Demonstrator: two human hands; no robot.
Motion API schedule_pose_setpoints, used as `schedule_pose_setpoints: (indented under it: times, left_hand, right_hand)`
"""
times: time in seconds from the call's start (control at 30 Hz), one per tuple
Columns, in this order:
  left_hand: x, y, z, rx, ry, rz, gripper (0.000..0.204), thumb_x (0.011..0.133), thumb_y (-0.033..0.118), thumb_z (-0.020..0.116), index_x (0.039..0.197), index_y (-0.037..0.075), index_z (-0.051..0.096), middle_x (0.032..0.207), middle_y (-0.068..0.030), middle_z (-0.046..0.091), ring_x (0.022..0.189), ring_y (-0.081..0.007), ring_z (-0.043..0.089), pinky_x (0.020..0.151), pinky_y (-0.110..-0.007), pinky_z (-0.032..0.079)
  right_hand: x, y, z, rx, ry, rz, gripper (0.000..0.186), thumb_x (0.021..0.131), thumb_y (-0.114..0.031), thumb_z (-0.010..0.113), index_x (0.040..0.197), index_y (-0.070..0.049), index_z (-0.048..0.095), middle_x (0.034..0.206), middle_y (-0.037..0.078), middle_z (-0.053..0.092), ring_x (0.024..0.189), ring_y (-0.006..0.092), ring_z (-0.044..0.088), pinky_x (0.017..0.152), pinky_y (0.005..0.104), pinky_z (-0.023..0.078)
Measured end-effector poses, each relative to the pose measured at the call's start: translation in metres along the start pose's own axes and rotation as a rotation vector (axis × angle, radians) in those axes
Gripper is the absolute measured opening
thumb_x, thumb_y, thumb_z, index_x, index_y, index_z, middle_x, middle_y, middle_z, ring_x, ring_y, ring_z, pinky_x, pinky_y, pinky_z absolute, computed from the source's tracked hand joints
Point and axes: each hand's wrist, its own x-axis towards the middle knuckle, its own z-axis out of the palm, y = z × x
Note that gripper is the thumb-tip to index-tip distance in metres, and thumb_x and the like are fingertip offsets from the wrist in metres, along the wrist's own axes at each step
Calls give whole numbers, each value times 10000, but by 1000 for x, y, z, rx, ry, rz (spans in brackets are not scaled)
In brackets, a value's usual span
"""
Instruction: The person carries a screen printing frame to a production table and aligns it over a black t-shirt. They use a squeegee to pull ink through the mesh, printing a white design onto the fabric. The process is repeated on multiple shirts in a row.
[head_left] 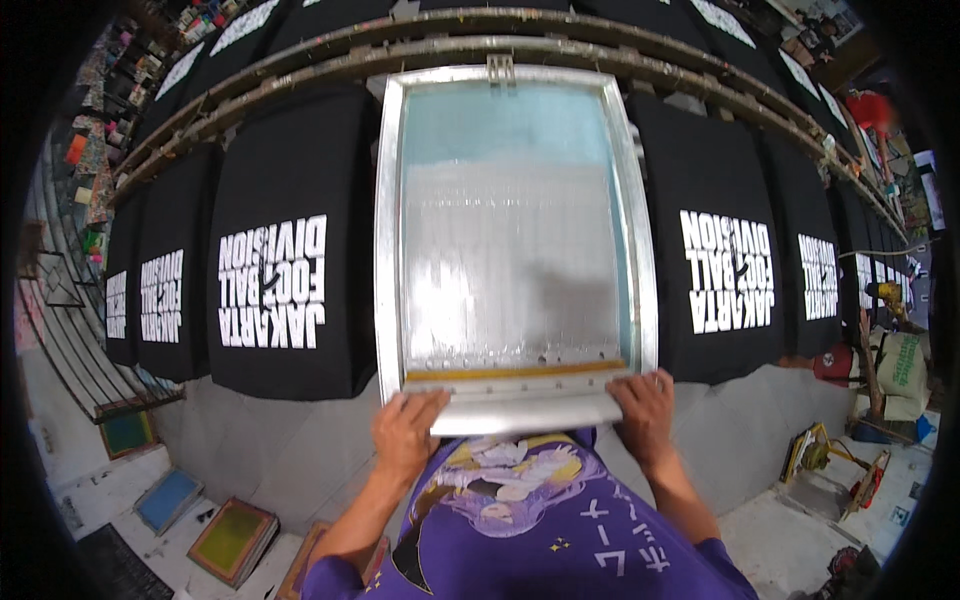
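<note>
At the far left there is a metal rack (75, 300), and on the floor near it lie flat framed panels, one of them blue (170, 500) and one yellow-green (233, 540). Next comes a row of black shirts (290, 180), laid side by side; each shows white block capitals in three lines, upside down for the person, with a small dark mark in the middle. The left hand (408, 428) has its fingers curled over the near left corner of the screen frame (390, 250); its thumb I cannot see clearly. This silver frame is in the centre, between the black shirts, near side toward the person. Inside it are a grey, shiny mesh (510, 260) and, along the near side, a squeegee (515, 385) with a yellow-brown blade. Below, the person's purple shirt (540, 530) carries a printed figure and white characters. The right hand (645, 410) is closed in the same manner on the near right corner; whether either hand also touches the squeegee, I cannot tell. To the right, more black shirts bear the same white lettering. At the far right stands a pale bag (898, 375) with green writing; its contents are hidden.
</note>
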Motion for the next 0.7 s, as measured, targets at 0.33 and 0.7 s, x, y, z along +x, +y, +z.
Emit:
schedule_pose_setpoints:
  times: [0.33, 0.7]
  left_hand:
    - [6, -2, 1, -3, 43, 28, 509, 637, 11, 775, 1132, 131, 783, 1105, 4, 754, 919, -216, 673, 742, -354, 569]
    - [48, -28, 42, 35, 150, 9, 489, 645, -23, 740, 1113, 110, 789, 1130, -19, 767, 956, -235, 707, 874, -378, 591]
  right_hand:
    - [-4, -2, 2, 8, -3, 5, 249, 758, -54, 700, 1001, -108, 713, 982, 26, 690, 963, 225, 657, 954, 434, 418]
    - [33, 30, 58, -5, 152, -25, 245, 801, -111, 639, 1022, -66, 736, 1024, 68, 722, 979, 258, 699, 788, 415, 478]
